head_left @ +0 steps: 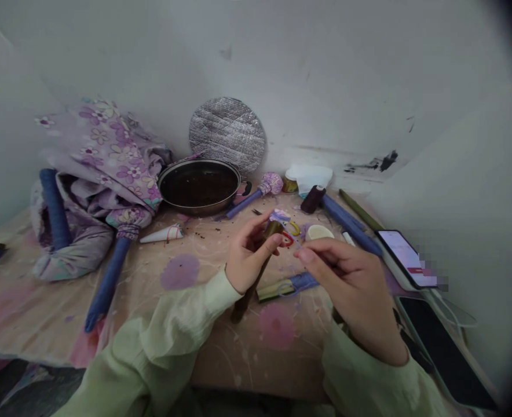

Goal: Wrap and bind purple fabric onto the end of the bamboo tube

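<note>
My left hand (251,252) is wrapped around a brown stick (241,307), which slants up from the table's near side. A bit of purple cloth (278,215) shows at the stick's top end. Beside it my right hand (354,284) is closed in a pinch on a thin pale purple strip (296,240) that runs toward the stick's top. Whether this is thread or cloth I cannot tell. Scissors with red and yellow handles (287,238) lie just behind the hands. Under them is a green stick partly wrapped in blue (269,291).
A dark pan (199,185) stands at the back, before a round silver mat (227,133). Floral cloth (108,150) and blue-wrapped sticks (108,284) lie left. A white cone (163,234), dark thread spool (312,200), white cup (319,233) and two phones (406,255) are around.
</note>
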{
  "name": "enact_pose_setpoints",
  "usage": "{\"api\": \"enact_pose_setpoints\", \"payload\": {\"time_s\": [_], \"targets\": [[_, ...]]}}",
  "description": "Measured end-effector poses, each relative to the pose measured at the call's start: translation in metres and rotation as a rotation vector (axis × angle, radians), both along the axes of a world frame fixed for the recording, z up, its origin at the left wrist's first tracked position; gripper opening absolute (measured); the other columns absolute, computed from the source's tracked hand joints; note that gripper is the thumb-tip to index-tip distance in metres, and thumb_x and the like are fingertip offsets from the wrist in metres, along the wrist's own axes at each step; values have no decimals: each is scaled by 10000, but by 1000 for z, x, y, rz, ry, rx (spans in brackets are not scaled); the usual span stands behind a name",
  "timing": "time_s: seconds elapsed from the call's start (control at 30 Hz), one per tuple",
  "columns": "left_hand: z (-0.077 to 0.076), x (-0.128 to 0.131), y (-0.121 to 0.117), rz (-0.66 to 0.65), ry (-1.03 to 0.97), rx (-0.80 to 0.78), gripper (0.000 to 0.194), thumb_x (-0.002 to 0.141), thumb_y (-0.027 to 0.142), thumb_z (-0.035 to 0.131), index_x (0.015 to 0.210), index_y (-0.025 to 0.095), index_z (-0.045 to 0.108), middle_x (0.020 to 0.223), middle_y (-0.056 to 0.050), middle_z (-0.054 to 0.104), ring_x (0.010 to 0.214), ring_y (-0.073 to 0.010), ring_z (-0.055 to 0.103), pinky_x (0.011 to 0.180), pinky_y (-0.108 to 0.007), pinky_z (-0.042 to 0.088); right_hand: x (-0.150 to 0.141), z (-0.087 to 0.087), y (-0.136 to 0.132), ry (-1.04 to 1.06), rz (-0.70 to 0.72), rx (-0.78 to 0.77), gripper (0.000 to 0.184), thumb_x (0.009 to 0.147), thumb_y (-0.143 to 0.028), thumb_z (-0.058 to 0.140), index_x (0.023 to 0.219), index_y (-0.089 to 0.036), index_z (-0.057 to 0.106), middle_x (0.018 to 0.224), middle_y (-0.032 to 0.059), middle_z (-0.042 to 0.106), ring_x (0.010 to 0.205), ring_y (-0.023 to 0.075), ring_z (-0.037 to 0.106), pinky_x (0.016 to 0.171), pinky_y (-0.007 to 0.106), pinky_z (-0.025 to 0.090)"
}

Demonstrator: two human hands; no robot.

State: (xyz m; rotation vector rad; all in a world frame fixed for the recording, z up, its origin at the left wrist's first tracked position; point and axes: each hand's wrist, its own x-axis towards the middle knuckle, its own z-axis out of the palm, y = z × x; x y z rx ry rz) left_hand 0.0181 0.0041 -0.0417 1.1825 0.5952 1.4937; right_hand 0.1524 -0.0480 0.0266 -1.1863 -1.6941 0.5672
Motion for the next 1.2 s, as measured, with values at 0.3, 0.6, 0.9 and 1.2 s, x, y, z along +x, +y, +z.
{"api": "enact_pose_setpoints", "payload": {"time_s": [0.3,0.6,0.9,1.2], "targets": [[0,3,-3,-25,-115,10,323,758,218,667,921,231,388,818,44,599,637,-84,622,522,-187,484,1,-1,1,-45,-35,18,135,814,-242,593,727,-211,692,549,-25,628,433,73,486,354,170,340],[-1,1,-4,-40,-163,-17,311,873,419,487,1089,196,461,766,6,610,566,-93,615,447,-177,454,-1,-3,2,-32,-31,8,162,814,-246,583,686,-206,675,497,-34,569,427,69,443,364,162,334],[4,1,-6,-50,-208,-70,196,904,378,443,853,205,367,586,57,594,459,-87,591,382,-138,424,-2,-1,-3,-92,-31,-35,168,815,-251,576,673,-203,650,508,-38,568,438,67,441,375,159,328],[4,1,-6,-69,-227,-77,220,902,407,432,847,217,336,643,54,610,398,-75,555,333,-137,398,-3,1,-10,-114,-22,-11,160,810,-232,573,674,-202,652,512,-41,584,415,61,428,373,164,324]]}}
